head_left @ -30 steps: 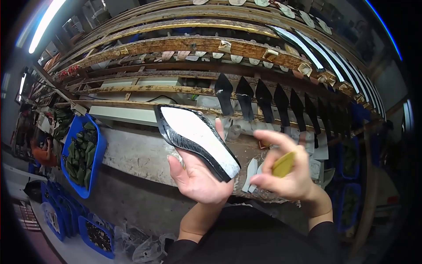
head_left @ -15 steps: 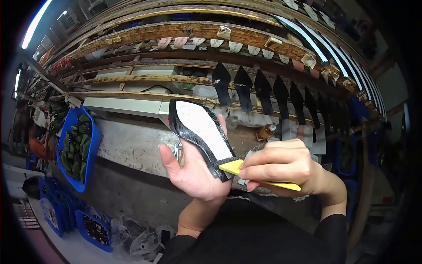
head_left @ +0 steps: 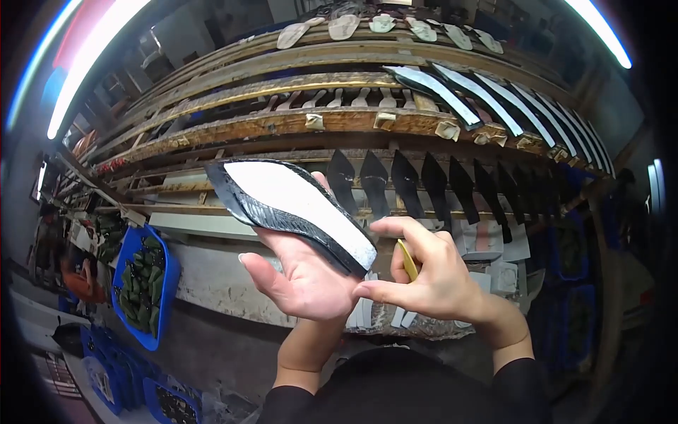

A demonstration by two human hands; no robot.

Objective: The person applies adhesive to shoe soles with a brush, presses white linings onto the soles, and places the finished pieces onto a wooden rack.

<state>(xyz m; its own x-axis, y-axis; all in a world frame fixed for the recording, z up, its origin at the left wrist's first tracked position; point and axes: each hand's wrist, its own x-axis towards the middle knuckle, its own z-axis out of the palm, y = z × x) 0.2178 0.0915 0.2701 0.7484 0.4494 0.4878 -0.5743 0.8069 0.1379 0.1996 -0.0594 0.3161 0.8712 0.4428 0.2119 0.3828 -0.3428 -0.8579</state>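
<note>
A shoe sole (head_left: 304, 205), black around the rim with a white upper face, lies tilted across the palm of my left hand (head_left: 311, 286). That hand supports it from below, thumb spread away and most fingers hidden behind it. My right hand (head_left: 441, 279) is close to the sole's narrow end, its thumb and index finger held apart. A thin yellow scraper-like piece (head_left: 407, 260) is tucked among its other fingers, seen nearly edge-on and clear of the sole.
Black soles (head_left: 406, 180) hang in a row on the wooden rack (head_left: 282, 134) ahead. White-faced strips (head_left: 487, 99) lie on the shelf above. A blue basket (head_left: 166, 300) of dark green pieces stands at left. Several white pieces (head_left: 364, 311) rest on the worktable below.
The yellow piece has come off the sole's narrow end and turned within my right hand. The sole has shifted left and lies flatter. My view has tipped up, showing more of the rack.
</note>
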